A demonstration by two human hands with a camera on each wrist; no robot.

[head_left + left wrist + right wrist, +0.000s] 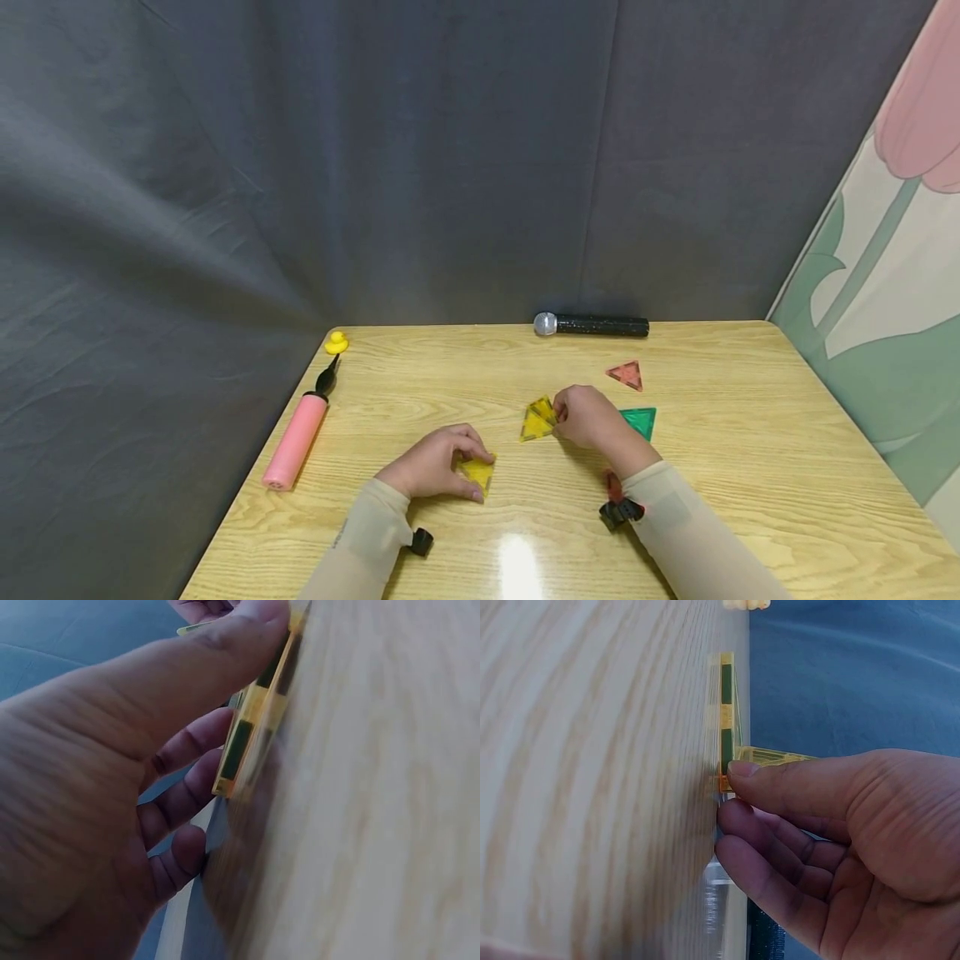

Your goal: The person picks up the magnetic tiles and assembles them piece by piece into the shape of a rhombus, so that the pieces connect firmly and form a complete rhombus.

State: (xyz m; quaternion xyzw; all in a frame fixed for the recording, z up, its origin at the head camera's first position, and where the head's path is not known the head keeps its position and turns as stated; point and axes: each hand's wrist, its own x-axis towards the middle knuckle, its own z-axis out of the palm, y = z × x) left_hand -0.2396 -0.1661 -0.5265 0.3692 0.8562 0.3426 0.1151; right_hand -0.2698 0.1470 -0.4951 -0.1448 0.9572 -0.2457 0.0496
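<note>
Near the table's middle, my left hand (432,463) pinches a yellow translucent triangular magnetic tile (477,473) by its edges, between thumb and fingers. In the left wrist view that tile (238,750) lies along the wooden surface. Farther right, my right hand (592,421) pinches at the corner of a pair of yellow triangular tiles. One yellow tile (534,428) of the pair lies on the table; the other (769,756) stands up from it in the right wrist view. My fingers hide where the two meet.
Right of my right hand lies a green tile (640,421), partly covered. A red triangular tile (628,375) sits beyond, and a red piece (614,485) shows beside my wrist. A microphone (600,325) lies at the back; a pink pump (297,442) and yellow duck (337,342) are left.
</note>
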